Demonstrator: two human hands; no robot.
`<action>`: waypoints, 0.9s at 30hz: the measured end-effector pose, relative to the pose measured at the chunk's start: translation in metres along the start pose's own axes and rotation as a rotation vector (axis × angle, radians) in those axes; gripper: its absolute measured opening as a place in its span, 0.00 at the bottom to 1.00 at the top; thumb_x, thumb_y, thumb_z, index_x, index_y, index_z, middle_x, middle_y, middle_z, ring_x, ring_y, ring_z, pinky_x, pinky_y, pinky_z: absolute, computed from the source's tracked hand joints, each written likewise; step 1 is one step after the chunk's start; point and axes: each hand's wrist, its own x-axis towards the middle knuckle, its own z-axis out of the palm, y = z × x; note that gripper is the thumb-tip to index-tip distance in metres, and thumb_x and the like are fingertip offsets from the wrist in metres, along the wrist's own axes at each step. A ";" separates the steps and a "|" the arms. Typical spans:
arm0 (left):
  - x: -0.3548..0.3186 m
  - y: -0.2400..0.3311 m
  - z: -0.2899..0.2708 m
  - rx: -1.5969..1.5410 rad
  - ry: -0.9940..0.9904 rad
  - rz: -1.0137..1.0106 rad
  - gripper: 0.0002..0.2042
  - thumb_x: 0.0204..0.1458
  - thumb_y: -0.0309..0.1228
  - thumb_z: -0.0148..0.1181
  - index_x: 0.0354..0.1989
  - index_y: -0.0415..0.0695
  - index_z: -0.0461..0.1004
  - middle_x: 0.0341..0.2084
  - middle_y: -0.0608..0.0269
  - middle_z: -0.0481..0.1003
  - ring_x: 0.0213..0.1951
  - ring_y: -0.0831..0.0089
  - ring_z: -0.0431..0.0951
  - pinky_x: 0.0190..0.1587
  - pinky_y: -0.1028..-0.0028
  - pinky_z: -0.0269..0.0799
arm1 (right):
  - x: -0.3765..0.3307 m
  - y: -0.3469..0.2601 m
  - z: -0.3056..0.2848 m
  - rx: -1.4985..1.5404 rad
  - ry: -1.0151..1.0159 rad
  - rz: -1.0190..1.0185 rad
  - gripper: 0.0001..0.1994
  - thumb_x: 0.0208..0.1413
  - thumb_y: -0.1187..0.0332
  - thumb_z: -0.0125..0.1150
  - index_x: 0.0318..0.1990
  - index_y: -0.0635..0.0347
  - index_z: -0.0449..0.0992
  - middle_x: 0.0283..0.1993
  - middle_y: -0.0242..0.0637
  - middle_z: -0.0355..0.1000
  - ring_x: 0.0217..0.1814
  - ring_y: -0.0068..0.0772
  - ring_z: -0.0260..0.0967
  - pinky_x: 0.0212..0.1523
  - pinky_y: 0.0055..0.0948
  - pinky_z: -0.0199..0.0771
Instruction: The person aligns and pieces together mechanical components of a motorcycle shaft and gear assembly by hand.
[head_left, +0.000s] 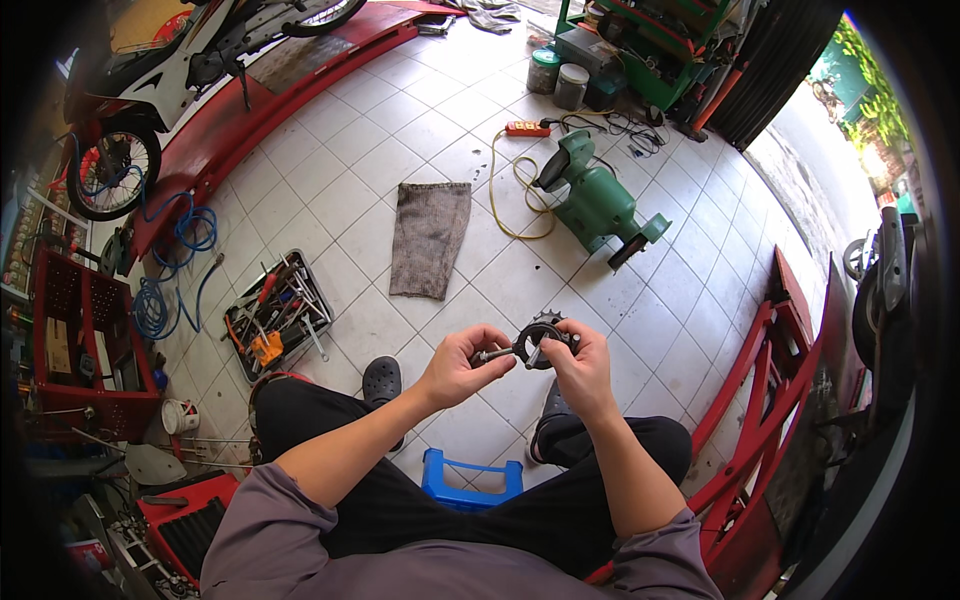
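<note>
In front of my knees, my right hand (584,372) grips a dark sprocket-like metal part (522,343) with a round opening and teeth along its far edge. Short pale metal pins or bolts stick out of it by my right thumb. Between the thumb and fingers of my left hand (455,372) is a slim metal bolt (492,355), its tip close to the part's left side. Whether the bolt touches the part I cannot tell. Both hands are closed, held above the tiled floor.
A brown cloth (430,240) lies ahead on the tiles, beside a green bench grinder (600,200). A tray of tools (278,312) sits to the left. Between my legs is a blue stool (470,482). A red lift (215,135) bears a motorcycle (120,165); red frame bars (745,390) stand at right.
</note>
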 end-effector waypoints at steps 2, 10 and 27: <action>0.001 -0.002 -0.001 -0.019 -0.008 0.002 0.06 0.54 0.27 0.61 0.35 0.37 0.75 0.27 0.68 0.75 0.29 0.85 0.73 0.32 0.83 0.69 | 0.000 0.000 0.000 0.001 -0.001 -0.001 0.04 0.54 0.75 0.56 0.32 0.68 0.74 0.26 0.25 0.70 0.26 0.11 0.62 0.26 0.15 0.62; 0.003 -0.008 -0.006 0.081 -0.054 0.006 0.09 0.58 0.31 0.56 0.34 0.36 0.76 0.27 0.65 0.76 0.29 0.81 0.74 0.34 0.80 0.70 | 0.000 -0.001 0.001 0.004 0.003 0.017 0.04 0.54 0.75 0.56 0.32 0.68 0.74 0.25 0.25 0.69 0.26 0.11 0.60 0.25 0.15 0.60; 0.001 -0.008 -0.003 0.033 -0.066 -0.007 0.05 0.57 0.27 0.57 0.37 0.38 0.72 0.29 0.67 0.74 0.29 0.83 0.73 0.34 0.80 0.71 | -0.001 -0.003 0.001 0.007 0.001 0.005 0.04 0.53 0.75 0.56 0.31 0.68 0.74 0.25 0.25 0.69 0.26 0.11 0.61 0.26 0.15 0.60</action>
